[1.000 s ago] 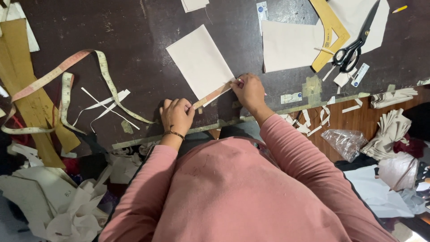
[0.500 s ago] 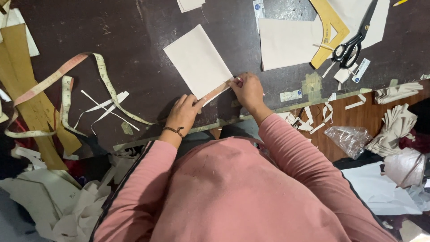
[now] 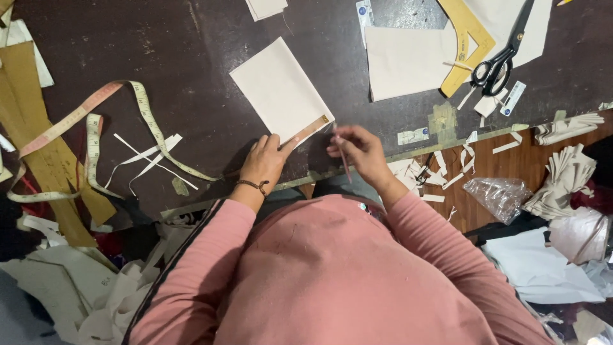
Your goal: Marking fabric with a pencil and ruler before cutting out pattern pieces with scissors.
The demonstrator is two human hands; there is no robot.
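Observation:
A white rectangular piece of fabric [image 3: 280, 89] lies tilted on the dark worktable [image 3: 191, 51]. Along its near edge lies a short brown ruler strip [image 3: 306, 133]. My left hand [image 3: 265, 161] presses its fingers on the near end of that strip, at the fabric's corner. My right hand [image 3: 355, 148] hovers just right of the strip's far end and pinches a thin pencil [image 3: 343, 158] that points down toward me. The pencil tip is off the fabric.
A measuring tape [image 3: 96, 131] loops at the left. Black scissors [image 3: 501, 54], a yellow curved ruler [image 3: 469, 41] and larger white fabric pieces [image 3: 402, 61] lie at the far right. White strips [image 3: 143, 156] and scraps litter the table edge; paper offcuts pile below.
My right hand has lifted off the far end of the strip and drawn back to the right with the pencil. My left hand has slid its fingers onto the strip's near end.

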